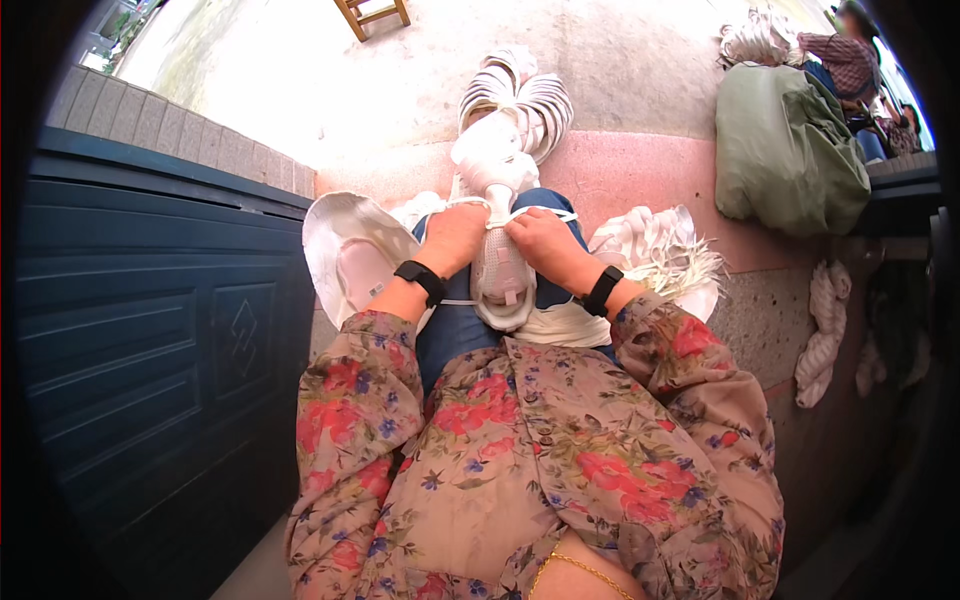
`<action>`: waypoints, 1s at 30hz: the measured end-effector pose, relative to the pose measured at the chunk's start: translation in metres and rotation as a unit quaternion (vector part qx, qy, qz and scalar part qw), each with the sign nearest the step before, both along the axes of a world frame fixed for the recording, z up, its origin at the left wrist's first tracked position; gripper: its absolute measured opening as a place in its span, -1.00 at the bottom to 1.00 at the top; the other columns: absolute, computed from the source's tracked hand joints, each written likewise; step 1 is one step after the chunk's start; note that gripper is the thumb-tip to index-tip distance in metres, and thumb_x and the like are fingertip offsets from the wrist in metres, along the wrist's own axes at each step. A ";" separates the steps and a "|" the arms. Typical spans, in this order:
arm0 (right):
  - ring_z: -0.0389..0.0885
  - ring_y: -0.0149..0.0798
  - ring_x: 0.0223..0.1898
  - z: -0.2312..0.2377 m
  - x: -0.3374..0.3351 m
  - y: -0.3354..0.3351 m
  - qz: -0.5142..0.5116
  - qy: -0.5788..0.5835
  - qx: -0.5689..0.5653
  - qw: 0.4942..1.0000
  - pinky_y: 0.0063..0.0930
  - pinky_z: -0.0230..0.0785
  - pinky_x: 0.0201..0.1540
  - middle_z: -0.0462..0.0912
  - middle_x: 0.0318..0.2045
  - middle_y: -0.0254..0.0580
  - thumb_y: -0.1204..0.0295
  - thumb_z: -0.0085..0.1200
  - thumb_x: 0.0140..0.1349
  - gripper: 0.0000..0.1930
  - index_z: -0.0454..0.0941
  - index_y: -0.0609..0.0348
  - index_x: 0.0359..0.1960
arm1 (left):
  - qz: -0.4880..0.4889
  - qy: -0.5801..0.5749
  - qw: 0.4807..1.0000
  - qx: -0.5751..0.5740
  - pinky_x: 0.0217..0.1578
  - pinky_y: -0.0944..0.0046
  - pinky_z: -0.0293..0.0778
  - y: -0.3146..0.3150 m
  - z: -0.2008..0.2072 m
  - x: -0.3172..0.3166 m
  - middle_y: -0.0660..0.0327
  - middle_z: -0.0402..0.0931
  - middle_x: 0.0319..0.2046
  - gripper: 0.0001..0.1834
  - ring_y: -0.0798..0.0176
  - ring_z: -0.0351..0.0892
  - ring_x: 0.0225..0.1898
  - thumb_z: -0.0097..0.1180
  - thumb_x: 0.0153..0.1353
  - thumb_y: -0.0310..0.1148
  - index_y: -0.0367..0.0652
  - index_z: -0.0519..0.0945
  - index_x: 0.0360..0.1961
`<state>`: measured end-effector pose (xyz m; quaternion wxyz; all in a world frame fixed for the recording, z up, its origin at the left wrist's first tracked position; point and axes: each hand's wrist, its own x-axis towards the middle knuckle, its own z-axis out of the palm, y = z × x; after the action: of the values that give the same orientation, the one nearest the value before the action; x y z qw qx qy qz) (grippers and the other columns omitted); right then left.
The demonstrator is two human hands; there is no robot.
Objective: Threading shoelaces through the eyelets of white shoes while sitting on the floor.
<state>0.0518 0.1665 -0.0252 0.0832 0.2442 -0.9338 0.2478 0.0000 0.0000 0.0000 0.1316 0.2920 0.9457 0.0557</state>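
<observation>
A pale shoe upper [502,268] with a mesh surface lies lengthwise between my knees, its rounded end toward me. White shoelace [562,214] runs across it and loops out on both sides. My left hand [456,238] is closed on the lace at the upper's left edge, fingers curled. On the right edge my right hand [546,243] pinches the lace too, its knuckles close to the upper. The fingertips of both hands are partly hidden. Just beyond them, a stack of similar white shoe uppers [545,110] fans out on the ground.
To my left stands a white shell-like container [345,250] beside a dark blue panelled door [150,320]. A bundle of white laces [690,265] lies by my right knee. Farther right are a big green sack [785,150] and a seated person [845,55]. A wooden stool [372,14] stands ahead.
</observation>
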 end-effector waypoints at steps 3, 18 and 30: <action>0.47 -0.25 -0.35 0.014 -0.008 -0.006 0.059 0.073 0.153 0.984 -0.37 0.27 -0.24 0.51 -0.52 -0.26 0.51 -0.04 -0.10 -0.91 0.46 0.15 -0.50 | 0.104 -0.002 0.990 0.100 -0.33 0.11 0.45 -0.006 -0.005 -0.001 0.00 0.52 -0.53 -0.88 -0.02 0.55 -0.39 0.03 0.01 -0.38 -0.19 0.55 -0.54; 0.51 0.12 -0.39 0.023 0.006 -0.039 -0.118 -0.221 -0.189 0.950 -0.11 0.33 -0.35 0.52 -0.54 0.13 0.42 -0.10 0.06 -0.85 0.40 0.27 -0.43 | 0.072 -0.058 0.978 0.189 -0.26 -0.02 0.32 -0.018 -0.016 0.019 -0.12 0.47 -0.42 -0.79 -0.19 0.40 -0.28 -0.05 -0.01 -0.33 -0.25 0.46 -0.39; 0.57 -0.05 -0.50 -0.006 0.004 -0.048 -0.134 -0.102 -0.008 0.986 -0.27 0.40 -0.46 0.55 -0.59 -0.04 0.37 -0.06 0.03 -0.83 0.49 0.18 -0.59 | 0.055 -0.120 0.983 0.128 -0.19 0.01 0.34 -0.023 -0.005 0.014 -0.06 0.48 -0.35 -0.82 -0.14 0.40 -0.21 -0.08 -0.05 -0.44 -0.28 0.50 -0.43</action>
<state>0.0556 0.1188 -0.0314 0.0220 0.0899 -0.9597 0.2652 0.0141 -0.0229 -0.0046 0.2022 0.2453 0.9228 0.2177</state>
